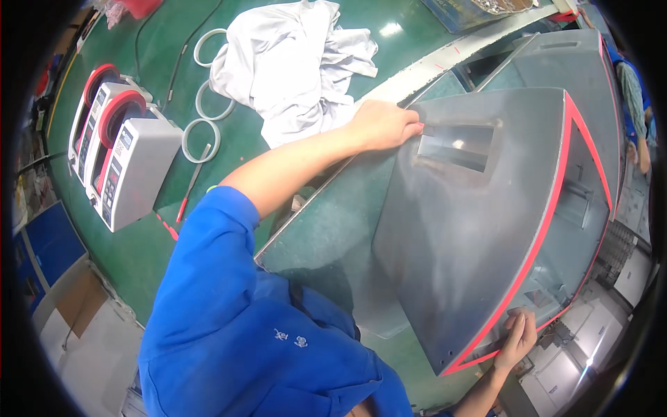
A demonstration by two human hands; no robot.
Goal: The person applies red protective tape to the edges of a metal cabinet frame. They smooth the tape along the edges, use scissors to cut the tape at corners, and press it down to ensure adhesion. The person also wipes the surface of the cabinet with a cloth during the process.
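Observation:
A large grey casing (445, 229) with a curved side lies tilted in front of me, to the right. Red tape (535, 257) runs along the rim of its open side. Near its far end is a rectangular cutout (455, 147). My left hand (385, 126) is closed beside the cutout's left edge, fingertips pressed together; whatever they pinch is too small to make out. Lower right, my right hand (517, 337) is closed around the taped rim at the casing's near corner, with its fingers curled over the edge.
A second grey casing (556, 66) stands beyond, at the far right. White cloth (285, 62) and several pale rings (201, 141) lie on the green table (156, 52). Two white tape dispensers (135, 167) stand left, near a thin red-ended tool (189, 187). Another person's arm (633, 104) shows far right.

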